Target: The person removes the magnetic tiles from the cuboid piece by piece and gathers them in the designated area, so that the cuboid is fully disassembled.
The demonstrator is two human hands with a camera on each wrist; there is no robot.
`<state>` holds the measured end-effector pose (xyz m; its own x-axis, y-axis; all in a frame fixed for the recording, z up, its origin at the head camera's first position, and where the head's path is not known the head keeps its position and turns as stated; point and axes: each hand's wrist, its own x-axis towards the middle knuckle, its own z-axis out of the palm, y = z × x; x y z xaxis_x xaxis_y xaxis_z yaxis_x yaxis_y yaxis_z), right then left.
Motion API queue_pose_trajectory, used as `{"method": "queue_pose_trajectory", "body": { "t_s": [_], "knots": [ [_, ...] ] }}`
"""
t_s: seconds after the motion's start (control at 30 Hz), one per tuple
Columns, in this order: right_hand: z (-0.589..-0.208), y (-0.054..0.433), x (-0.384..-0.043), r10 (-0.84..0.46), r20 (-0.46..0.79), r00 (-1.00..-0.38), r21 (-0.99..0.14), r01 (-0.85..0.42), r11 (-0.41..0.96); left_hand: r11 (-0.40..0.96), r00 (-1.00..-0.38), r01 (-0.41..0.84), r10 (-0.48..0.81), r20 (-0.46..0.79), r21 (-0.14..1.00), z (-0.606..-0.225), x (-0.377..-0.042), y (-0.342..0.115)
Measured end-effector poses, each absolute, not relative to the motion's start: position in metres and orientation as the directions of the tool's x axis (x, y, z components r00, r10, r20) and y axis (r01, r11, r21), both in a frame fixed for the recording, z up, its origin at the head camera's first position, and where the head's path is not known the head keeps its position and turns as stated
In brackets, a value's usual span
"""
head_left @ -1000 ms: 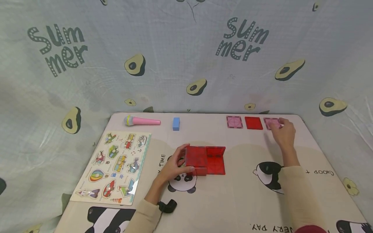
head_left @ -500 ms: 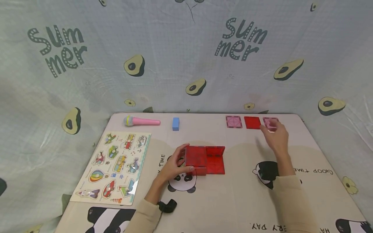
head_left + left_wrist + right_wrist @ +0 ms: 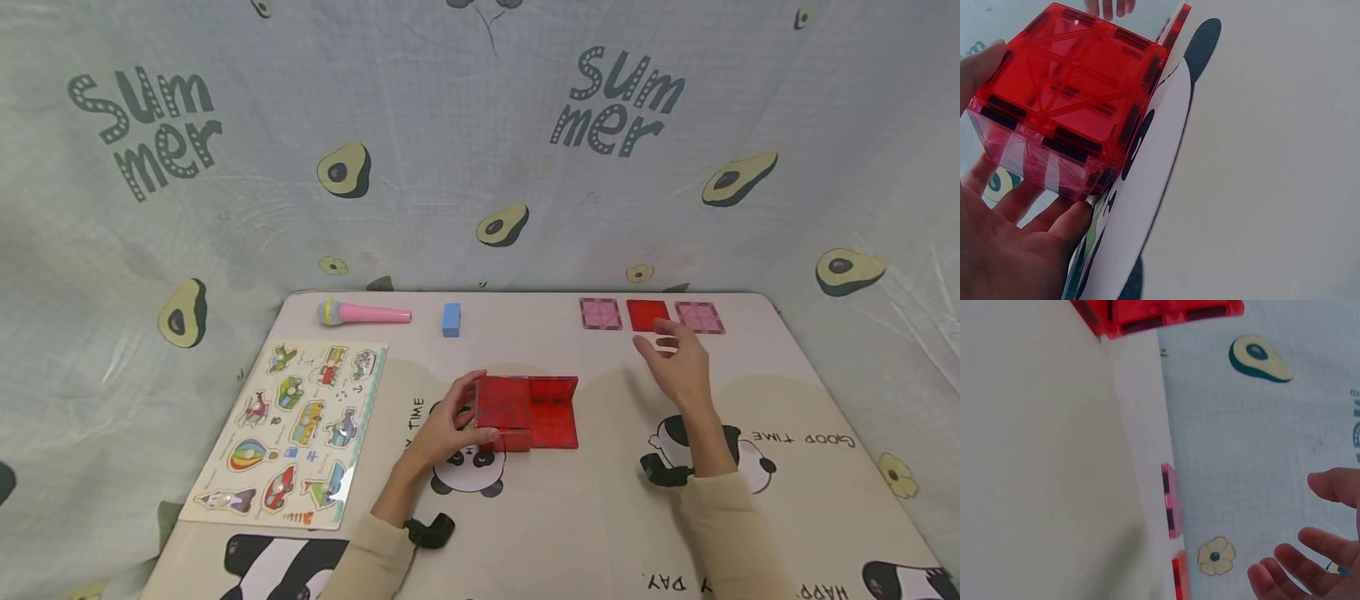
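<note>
My left hand grips a cube-shaped box of red and pink magnetic tiles, thumb on the near side and fingers round the left. In the left wrist view the box's red face is toward me and a pink tile wall forms a side near the fingers. A flat red tile extends right from the box, with another red tile upright at its back edge. My right hand holds nothing; its fingers are spread and loosely bent just in front of a flat red tile.
Pink tiles lie left and right of that red tile. A blue block and a pink toy microphone lie along the back edge. A picture puzzle board covers the left side. A printed cloth hangs behind the table.
My right hand has moved left and nearer, away from the right-hand pink tile, which now lies fully in view. The left hand and the box have stayed in place.
</note>
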<state>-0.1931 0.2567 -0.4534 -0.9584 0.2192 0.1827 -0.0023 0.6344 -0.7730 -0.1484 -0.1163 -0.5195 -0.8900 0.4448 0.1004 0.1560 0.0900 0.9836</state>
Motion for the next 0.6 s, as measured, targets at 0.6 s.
{"method": "queue_pose_trajectory", "body": {
  "t_s": [0.6],
  "knots": [
    [-0.46,0.218,-0.176,-0.017,0.196,-0.98,-0.786,-0.168,0.595,0.09,-0.889,0.147,0.448,0.092,0.985,-0.519,-0.148,-0.116]
  ]
}}
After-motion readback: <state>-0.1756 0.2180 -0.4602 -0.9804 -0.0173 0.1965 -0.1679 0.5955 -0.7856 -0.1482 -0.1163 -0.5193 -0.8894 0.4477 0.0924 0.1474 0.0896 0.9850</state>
